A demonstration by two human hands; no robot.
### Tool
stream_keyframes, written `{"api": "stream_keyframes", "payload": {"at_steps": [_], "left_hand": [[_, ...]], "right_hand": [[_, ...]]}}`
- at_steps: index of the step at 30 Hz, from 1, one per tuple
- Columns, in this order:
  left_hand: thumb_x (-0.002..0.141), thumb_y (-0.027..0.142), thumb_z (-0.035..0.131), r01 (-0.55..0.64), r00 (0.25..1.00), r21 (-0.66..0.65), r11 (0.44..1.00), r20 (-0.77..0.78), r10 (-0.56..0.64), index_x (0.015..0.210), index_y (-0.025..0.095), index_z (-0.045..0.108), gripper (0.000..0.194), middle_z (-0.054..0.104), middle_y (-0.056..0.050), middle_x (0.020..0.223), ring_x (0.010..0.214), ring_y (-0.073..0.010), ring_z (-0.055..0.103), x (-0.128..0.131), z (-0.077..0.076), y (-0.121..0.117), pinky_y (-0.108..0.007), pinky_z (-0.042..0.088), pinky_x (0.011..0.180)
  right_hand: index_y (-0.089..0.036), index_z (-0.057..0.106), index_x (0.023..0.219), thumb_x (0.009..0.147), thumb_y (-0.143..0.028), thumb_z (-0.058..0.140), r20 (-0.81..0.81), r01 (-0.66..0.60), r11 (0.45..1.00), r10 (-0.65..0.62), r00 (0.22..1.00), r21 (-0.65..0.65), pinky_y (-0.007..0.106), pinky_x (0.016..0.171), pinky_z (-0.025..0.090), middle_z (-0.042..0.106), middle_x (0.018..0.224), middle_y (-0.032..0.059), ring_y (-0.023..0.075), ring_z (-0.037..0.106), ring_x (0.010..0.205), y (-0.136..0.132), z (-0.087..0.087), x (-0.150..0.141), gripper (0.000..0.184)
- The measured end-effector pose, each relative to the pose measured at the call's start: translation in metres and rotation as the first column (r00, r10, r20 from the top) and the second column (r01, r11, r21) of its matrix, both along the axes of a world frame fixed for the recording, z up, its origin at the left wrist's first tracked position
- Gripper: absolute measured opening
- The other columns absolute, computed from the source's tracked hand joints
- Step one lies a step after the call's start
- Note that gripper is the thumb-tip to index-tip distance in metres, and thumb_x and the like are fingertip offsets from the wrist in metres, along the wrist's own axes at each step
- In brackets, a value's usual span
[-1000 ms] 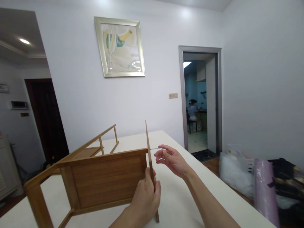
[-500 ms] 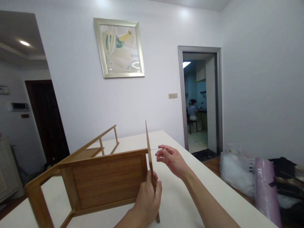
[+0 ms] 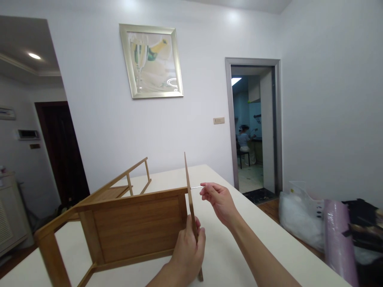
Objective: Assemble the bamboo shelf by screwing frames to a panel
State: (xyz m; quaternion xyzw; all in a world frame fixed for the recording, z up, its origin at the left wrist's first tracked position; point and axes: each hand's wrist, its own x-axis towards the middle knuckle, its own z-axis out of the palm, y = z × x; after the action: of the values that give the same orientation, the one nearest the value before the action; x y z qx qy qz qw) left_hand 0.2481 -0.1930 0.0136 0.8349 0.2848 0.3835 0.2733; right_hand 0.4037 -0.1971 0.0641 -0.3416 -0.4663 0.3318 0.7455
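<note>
1. The left hand (image 3: 188, 251) is closed around the thin wooden board (image 3: 190, 199), near its bottom, holding it up on its edge.
2. The right hand (image 3: 220, 199) pinches a thin metal tool (image 3: 196, 187) that pokes into the board's side.
3. The board meets the end of a brown wooden rack (image 3: 131, 223) lying near the front edge of the white table (image 3: 239, 247).
4. Since a moment ago, both hands have barely moved.
</note>
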Motion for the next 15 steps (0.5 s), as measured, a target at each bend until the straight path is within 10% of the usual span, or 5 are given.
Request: {"api": "stream_keyframes", "payload": {"at_steps": [15], "left_hand": [[0.091,0.027,0.036,-0.024,1.000,-0.006,1.000,0.008,0.024,0.099,0.018,0.046,0.016,0.066,-0.009,0.086,0.079,-0.0218,0.064,0.000,-0.004,0.000,-0.032,0.044,0.074]], "right_hand": [[-0.015,0.068,0.077,0.077,-0.050,0.065,-0.002,0.094,0.996,-0.094,0.996,-0.002,0.028,0.060,0.044,0.065,0.065,0.0039,0.0121,0.053,0.058,-0.001,0.006,-0.012,0.035]]}}
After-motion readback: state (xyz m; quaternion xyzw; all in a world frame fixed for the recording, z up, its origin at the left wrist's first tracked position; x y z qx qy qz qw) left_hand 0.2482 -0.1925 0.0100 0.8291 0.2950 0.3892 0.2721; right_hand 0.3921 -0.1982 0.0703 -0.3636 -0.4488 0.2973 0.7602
